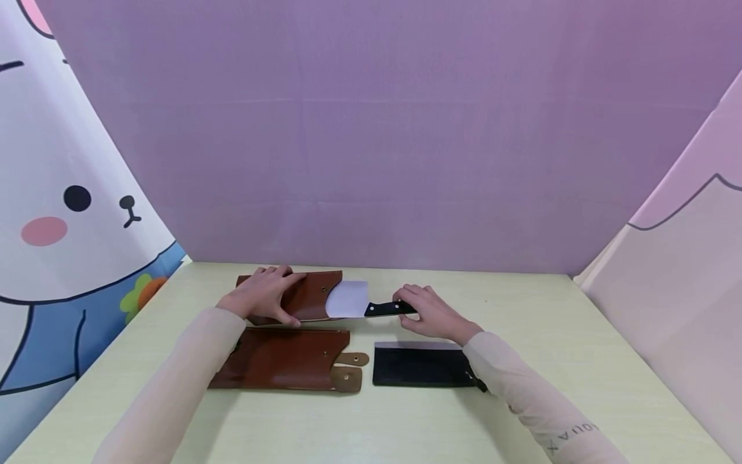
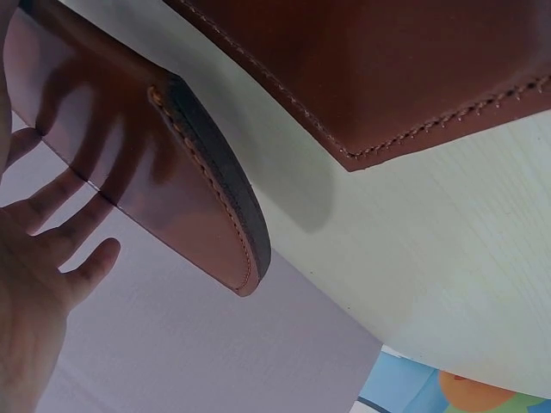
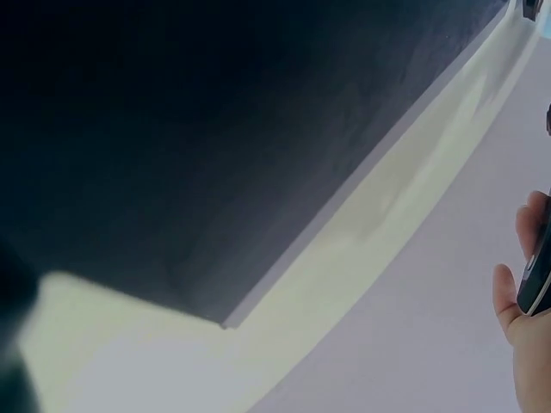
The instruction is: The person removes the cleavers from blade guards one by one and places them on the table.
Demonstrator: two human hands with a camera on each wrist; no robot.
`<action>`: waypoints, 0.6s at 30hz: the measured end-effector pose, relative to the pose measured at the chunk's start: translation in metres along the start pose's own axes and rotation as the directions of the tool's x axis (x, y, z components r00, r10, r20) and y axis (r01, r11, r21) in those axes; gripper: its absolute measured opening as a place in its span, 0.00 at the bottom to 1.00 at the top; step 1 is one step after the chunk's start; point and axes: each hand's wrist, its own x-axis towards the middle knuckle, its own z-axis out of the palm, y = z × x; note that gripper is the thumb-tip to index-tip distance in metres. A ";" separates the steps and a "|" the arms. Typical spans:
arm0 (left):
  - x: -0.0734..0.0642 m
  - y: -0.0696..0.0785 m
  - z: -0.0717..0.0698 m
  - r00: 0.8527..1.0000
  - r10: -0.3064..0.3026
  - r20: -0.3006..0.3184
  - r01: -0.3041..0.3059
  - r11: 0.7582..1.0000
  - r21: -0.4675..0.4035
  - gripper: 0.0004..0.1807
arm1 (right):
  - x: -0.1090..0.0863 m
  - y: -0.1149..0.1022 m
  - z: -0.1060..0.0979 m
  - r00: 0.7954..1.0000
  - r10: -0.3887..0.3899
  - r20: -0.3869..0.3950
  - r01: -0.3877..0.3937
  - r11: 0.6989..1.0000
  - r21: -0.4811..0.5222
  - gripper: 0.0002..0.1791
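My left hand (image 1: 263,291) spans a brown leather knife sheath (image 1: 310,296), gripping it with the fingers at its far edge and the thumb at its near edge. In the left wrist view the stitched end of this sheath stands raised over the table. A cleaver's pale blade (image 1: 350,299) shows at the sheath's mouth; its remaining length is hidden inside. My right hand (image 1: 428,311) holds the cleaver's black riveted handle (image 1: 382,309). In the right wrist view, thumb and fingers close round that handle (image 3: 538,275) at the right edge.
Nearer to me lies a second brown sheath (image 1: 284,361), its two snap straps (image 1: 348,379) pointing right. A second cleaver (image 1: 420,367), dark-faced with a pale edge, lies below my right forearm, which partly covers its handle end. A purple cloth backdrop (image 1: 377,142) rises behind the table (image 1: 580,361).
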 end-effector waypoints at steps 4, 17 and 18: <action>0.000 0.000 0.000 1.000 -0.004 0.000 0.004 1.000 -0.003 0.56 | -0.001 0.001 -0.002 1.000 -0.004 -0.007 0.004 1.000 0.002 0.16; -0.001 -0.003 -0.002 1.000 0.003 -0.005 -0.003 1.000 0.008 0.56 | -0.004 0.000 -0.008 1.000 -0.003 -0.013 0.003 1.000 0.004 0.15; -0.001 -0.003 -0.002 1.000 0.003 -0.004 -0.003 1.000 0.010 0.56 | -0.004 0.001 -0.008 1.000 -0.004 -0.015 0.005 1.000 0.005 0.15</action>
